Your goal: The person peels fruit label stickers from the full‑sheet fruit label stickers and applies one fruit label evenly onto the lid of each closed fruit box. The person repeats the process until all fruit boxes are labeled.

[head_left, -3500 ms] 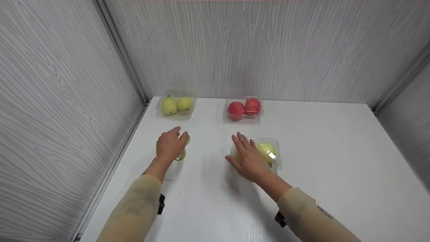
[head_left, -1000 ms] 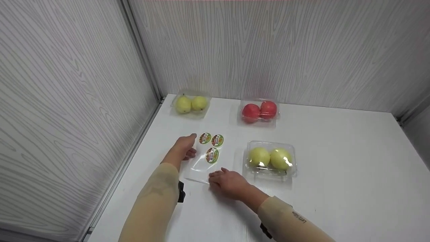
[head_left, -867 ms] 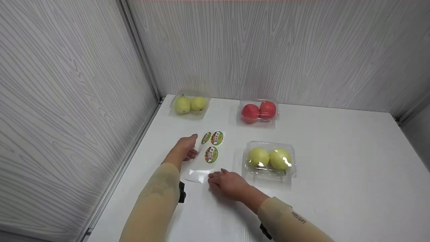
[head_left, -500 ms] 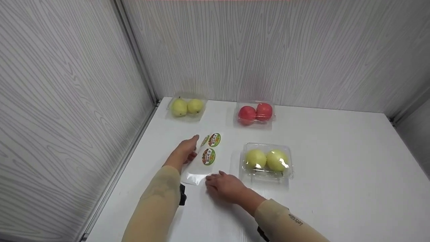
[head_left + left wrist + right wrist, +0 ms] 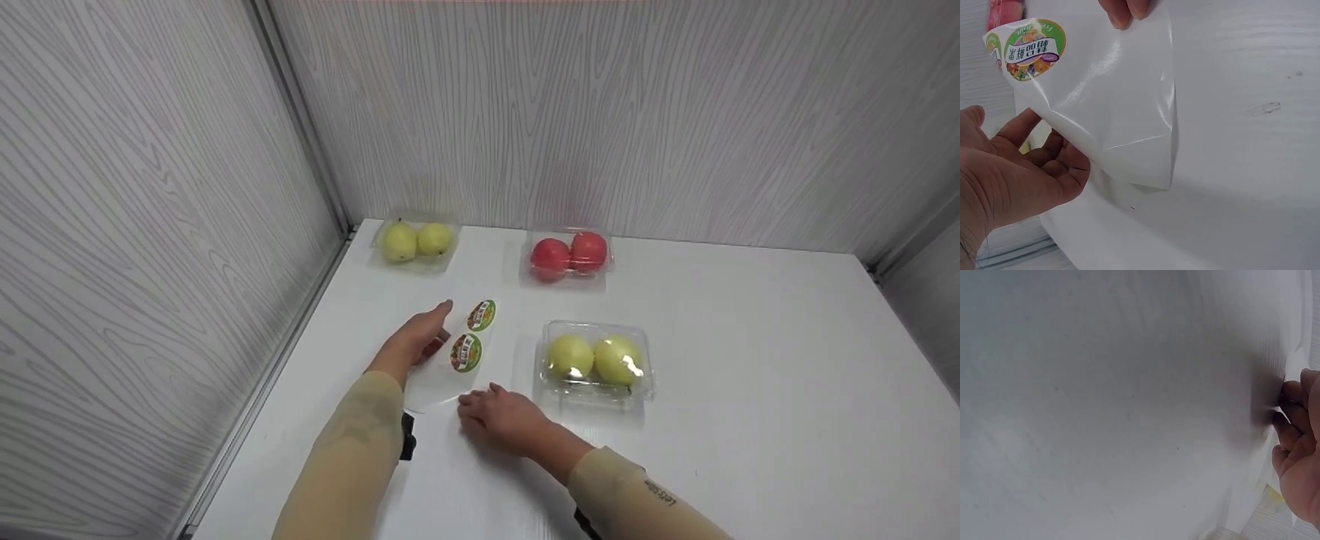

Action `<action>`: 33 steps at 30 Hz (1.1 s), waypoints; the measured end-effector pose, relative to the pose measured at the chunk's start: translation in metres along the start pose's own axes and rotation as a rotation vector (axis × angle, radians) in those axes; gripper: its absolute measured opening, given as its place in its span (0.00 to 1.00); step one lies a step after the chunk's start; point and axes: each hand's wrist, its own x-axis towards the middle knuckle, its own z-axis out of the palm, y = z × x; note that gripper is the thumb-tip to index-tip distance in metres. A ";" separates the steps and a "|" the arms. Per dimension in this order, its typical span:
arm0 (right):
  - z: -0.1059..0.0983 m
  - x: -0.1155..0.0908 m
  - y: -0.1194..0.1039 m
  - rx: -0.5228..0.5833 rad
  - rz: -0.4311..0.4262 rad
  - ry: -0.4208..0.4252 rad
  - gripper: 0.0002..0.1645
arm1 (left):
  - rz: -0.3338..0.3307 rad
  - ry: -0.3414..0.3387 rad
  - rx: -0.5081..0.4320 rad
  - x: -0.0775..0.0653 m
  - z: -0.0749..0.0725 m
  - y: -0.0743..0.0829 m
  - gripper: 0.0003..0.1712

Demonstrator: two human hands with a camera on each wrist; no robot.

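Propping sheet (image 5: 1120, 93) edge: left hand (image 5: 1019, 174), loose. Right hand (image 5: 506, 420) loose, pressing. Gap beside 2-fruit box (image 5: 598, 326).

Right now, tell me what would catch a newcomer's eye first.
Probably the two red fruits, vivid in a clear box at the back of the white table. Next, the colorful round stickers on the glossy white sheet between the left hand and right hand, and the two pale yellow fruits boxed to the sheet's right.
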 end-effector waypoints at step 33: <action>0.003 -0.002 0.000 0.019 0.027 0.012 0.19 | 0.194 0.109 -0.087 0.004 -0.031 0.028 0.33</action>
